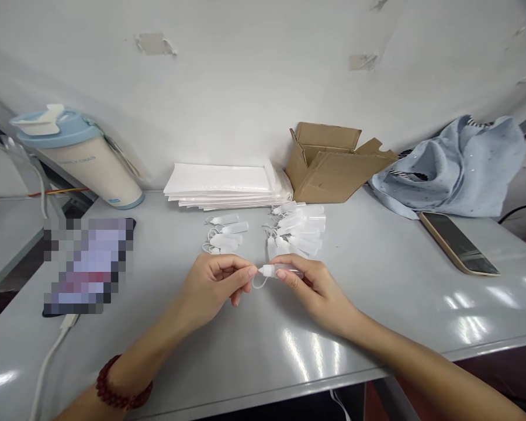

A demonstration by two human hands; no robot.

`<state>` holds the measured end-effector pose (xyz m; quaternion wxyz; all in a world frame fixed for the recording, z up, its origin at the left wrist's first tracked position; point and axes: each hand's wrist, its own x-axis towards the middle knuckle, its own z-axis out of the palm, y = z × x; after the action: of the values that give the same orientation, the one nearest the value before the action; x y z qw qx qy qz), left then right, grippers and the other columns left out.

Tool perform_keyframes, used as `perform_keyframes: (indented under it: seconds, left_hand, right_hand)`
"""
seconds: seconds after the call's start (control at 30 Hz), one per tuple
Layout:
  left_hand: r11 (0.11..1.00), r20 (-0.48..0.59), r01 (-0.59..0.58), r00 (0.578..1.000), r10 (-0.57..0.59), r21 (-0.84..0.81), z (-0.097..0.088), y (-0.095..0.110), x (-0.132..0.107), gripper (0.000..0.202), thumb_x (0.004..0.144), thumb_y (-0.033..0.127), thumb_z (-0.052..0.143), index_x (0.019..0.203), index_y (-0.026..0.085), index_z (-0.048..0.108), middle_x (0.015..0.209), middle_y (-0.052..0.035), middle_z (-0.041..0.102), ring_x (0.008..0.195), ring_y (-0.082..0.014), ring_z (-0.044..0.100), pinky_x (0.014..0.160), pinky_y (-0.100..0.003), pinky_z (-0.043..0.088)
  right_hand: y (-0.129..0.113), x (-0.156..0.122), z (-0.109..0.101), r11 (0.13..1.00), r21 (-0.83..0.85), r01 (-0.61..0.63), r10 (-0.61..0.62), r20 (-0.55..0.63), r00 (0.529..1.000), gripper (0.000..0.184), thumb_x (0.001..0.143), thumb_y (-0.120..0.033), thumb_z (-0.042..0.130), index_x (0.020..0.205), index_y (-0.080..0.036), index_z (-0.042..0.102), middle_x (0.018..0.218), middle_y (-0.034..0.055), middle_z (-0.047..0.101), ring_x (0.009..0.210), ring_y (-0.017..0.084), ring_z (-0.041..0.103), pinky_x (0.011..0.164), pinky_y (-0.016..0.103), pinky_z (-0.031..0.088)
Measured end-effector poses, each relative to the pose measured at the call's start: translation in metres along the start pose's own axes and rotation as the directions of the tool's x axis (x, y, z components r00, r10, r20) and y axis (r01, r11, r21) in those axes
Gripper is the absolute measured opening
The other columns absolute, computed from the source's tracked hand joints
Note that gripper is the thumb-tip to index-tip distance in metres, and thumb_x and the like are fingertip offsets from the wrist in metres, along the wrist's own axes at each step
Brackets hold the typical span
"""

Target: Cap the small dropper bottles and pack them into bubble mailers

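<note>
Head view: left hand [217, 282] pinches a small bottle [277, 269] at its cap (right hand [312, 287] grips the body). Cardboard box [333, 169] beyond.

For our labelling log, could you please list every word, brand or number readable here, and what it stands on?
Cream plastic tumbler with blue lid: faint grey print, too blurred to read.
Black phone on the left: screen pixelated, unreadable.
Small clear plastic bottle, held: no print visible.

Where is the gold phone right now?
Head view, right side of the table: the gold phone lies flat just in front of the blue cloth, right of the cardboard box.
</note>
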<state>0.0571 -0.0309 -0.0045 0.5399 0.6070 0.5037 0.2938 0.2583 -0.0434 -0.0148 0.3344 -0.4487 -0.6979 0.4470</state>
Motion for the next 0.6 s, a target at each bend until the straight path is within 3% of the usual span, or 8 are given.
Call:
perform_keyframes:
  seconds: [0.37, 0.6]
  left_hand:
    - [0.997, 0.000, 0.028, 1.000, -0.028, -0.073, 0.0036, -0.0019, 0.0004, 0.024, 0.081, 0.032, 0.059, 0.063, 0.017, 0.064, 0.053, 0.0048, 0.055, 0.041, -0.0065, 0.048, 0.046, -0.020, 0.043]
    - [0.985, 0.021, 0.049, 0.999, -0.046, -0.163, 0.0053, -0.0017, -0.0004, 0.027, 0.081, 0.031, 0.060, 0.058, 0.017, 0.061, 0.047, 0.0063, 0.049, 0.041, -0.0069, 0.046, 0.047, -0.021, 0.041]
  right_hand:
    - [0.0005, -0.0033, 0.0020, 0.997, -0.054, 0.060, -0.060, 0.008, 0.998, 0.022, 0.096, -0.029, 0.043, 0.099, -0.020, 0.063, 0.081, 0.0001, 0.064, 0.066, 0.012, 0.053, 0.059, 0.024, 0.040]
    - [0.0039, -0.0036, 0.0031, 0.967, -0.175, 0.187, -0.192, -0.015, 0.981, 0.020, 0.095, -0.023, 0.044, 0.106, -0.017, 0.060, 0.083, 0.0026, 0.065, 0.069, 0.013, 0.057, 0.062, 0.025, 0.044]
